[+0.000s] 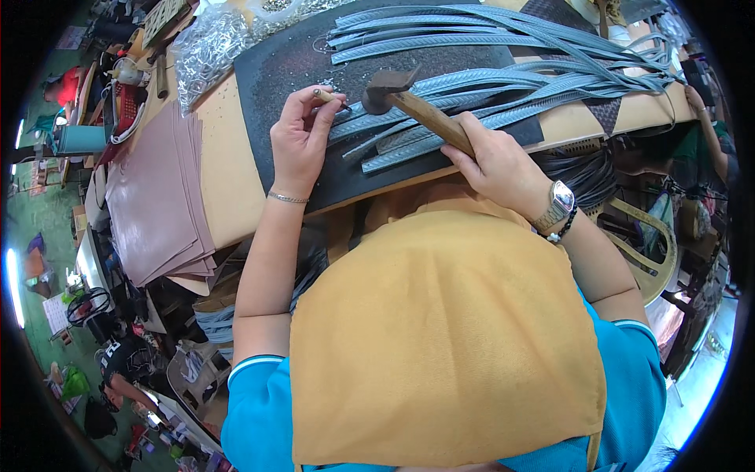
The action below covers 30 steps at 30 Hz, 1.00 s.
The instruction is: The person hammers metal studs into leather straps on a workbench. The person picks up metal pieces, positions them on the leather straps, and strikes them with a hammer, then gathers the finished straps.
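Note:
My right hand (501, 162) grips the wooden handle of a hammer (433, 118), whose dark metal head is above the strips, beside my left hand. Between the fingers and thumb of my left hand (304, 133) is a small pale-handled tool (323, 95) with a dark thin tip; its exact kind is unclear. That tip points at the left end of a grey-blue braided-pattern strap (354, 125). Several such straps lie side by side on a black mat (277, 88), some passing beneath the hammer. A second group of straps (424, 40) lies farther back.
Plastic bags of shiny metal hardware (209, 50) sit at the back left. Stacked mauve sheets (159, 194) overhang the table's left side. Another hammer (161, 74) rests near them. A chair (657, 236) with black cords stands at right. Other people are at the edges.

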Each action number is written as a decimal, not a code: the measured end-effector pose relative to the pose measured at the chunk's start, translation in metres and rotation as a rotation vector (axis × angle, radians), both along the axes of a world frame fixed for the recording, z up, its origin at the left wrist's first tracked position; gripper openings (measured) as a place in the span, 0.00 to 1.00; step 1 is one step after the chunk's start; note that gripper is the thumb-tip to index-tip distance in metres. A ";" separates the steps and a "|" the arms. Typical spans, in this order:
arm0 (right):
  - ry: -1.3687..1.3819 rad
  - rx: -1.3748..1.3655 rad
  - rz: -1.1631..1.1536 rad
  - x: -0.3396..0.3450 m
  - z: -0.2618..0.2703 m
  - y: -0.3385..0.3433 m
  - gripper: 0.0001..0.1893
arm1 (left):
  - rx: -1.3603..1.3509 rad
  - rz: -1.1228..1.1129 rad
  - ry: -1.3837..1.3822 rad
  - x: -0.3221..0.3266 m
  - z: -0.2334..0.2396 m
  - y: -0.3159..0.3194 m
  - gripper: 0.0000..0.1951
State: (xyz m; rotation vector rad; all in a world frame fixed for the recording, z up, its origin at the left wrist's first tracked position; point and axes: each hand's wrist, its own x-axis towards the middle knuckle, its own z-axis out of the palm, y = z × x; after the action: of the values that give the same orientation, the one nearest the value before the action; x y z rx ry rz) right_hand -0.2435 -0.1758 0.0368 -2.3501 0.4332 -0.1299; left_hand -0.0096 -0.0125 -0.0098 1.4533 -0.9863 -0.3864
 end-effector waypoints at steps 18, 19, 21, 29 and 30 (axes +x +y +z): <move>-0.453 0.063 0.002 0.016 0.061 -0.006 0.15 | 0.087 0.098 -0.315 -0.008 0.007 -0.006 0.09; -0.473 0.069 0.017 0.019 0.062 -0.004 0.15 | 0.077 0.104 -0.315 -0.007 0.007 -0.007 0.09; -0.516 0.073 0.048 0.021 0.064 -0.002 0.14 | 0.072 0.096 -0.305 -0.007 0.004 -0.008 0.09; -0.536 0.058 0.064 0.031 0.083 -0.002 0.13 | 0.138 0.112 -0.324 -0.006 0.003 -0.006 0.09; -0.628 0.138 0.055 0.032 0.083 -0.002 0.13 | 0.121 0.111 -0.315 -0.005 0.004 -0.008 0.10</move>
State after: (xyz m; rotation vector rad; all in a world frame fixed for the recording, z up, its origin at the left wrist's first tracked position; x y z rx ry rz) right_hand -0.2111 -0.1776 0.1194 -2.0439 0.0636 -0.7589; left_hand -0.0147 -0.0209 -0.0056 1.7055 -1.1406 -0.1385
